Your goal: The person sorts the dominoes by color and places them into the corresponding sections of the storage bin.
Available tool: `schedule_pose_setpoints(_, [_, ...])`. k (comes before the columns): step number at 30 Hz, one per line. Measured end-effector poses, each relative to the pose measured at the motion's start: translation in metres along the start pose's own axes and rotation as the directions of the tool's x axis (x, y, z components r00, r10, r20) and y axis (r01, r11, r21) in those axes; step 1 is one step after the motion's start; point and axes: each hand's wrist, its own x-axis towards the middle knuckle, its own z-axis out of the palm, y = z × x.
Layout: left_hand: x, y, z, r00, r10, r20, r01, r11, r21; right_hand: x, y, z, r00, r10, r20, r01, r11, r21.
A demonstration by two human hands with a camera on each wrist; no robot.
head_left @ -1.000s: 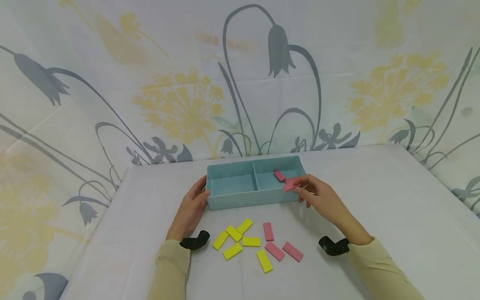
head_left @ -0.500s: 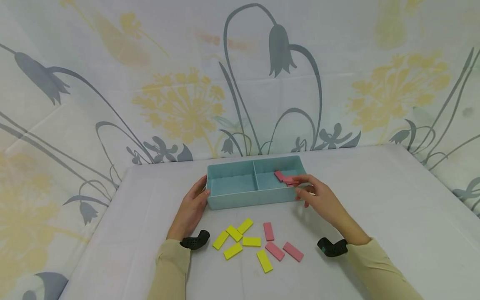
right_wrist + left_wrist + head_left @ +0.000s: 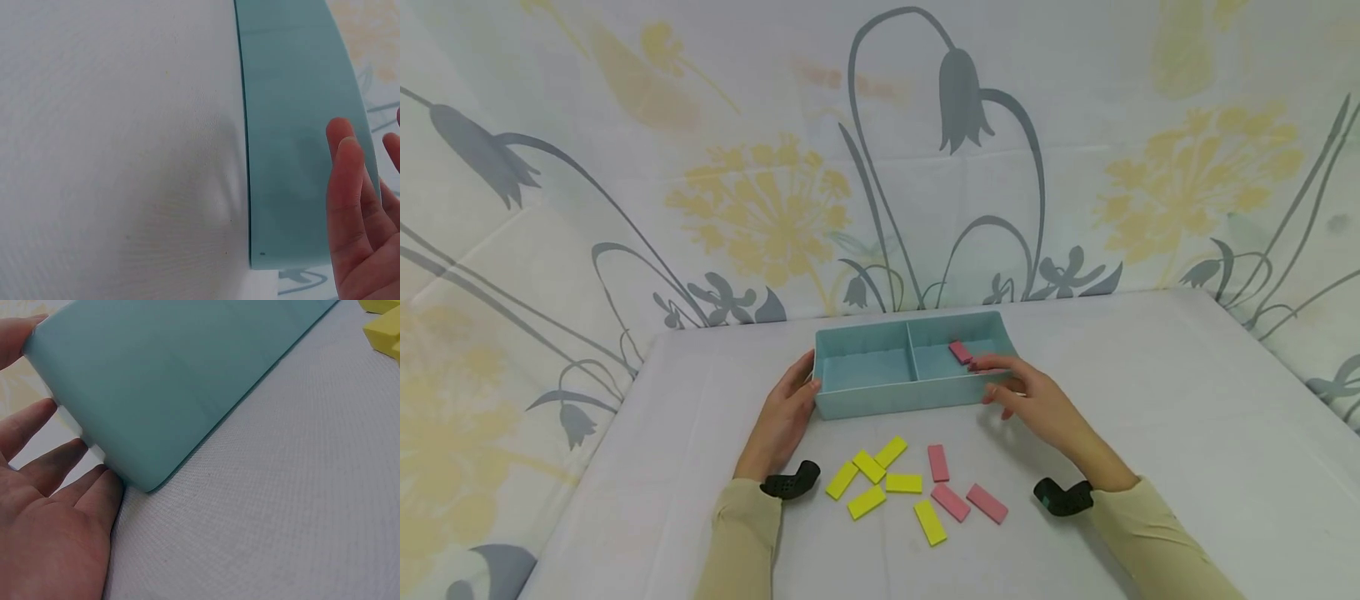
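Observation:
A light-blue two-compartment box [image 3: 867, 402] stands at the back of the table. My left hand [image 3: 782, 417] rests at its left end, thumb on the front corner; in the left wrist view the fairly straight fingers touch the end wall. My right hand [image 3: 1037, 400] reaches over the front wall, index finger inside the right compartment and thumb outside. Nothing shows between its fingers in the right wrist view. Inside that compartment lies a small pink block [image 3: 959, 352]; whatever else is there is mostly covered by the fingers. The left compartment [image 3: 867, 367] holds nothing.
In front of the box lie three flat pink blocks, one upright in view [image 3: 937, 463], and several yellow blocks, including a front one [image 3: 930, 523]. The white cloth [image 3: 1157, 400] covers the table, and a flower-printed curtain [image 3: 910, 192] hangs behind.
My right hand has lowered a pink block into the right compartment and let it go. Its fingers have shifted slightly left and down. The left hand and box stay put.

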Motion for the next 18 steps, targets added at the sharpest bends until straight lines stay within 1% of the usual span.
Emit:
schedule_pose_setpoints(6, [0.0,0.001,0.0,1.0,0.002,0.003,-0.002,1.0,0.0,-0.001,-0.004,-0.001,1.0,0.008,0.014,-0.008,1.0,-0.006])
schedule_pose_setpoints(9, [-0.001,0.001,0.0,1.0,-0.007,-0.001,0.007,1.0,0.005,-0.003,-0.012,-0.001,1.0,0.007,0.019,-0.007,1.0,0.006])
schedule_pose_setpoints(14, [-0.001,0.001,0.0,1.0,-0.003,0.002,0.003,1.0,0.007,-0.008,-0.03,-0.001,1.0,0.011,0.019,-0.011,1.0,0.007])
schedule_pose_setpoints(18, [-0.001,0.0,0.0,1.0,-0.006,-0.003,0.006,1.0,0.007,-0.009,-0.035,-0.001,1.0,0.018,0.019,-0.018,1.0,-0.001])
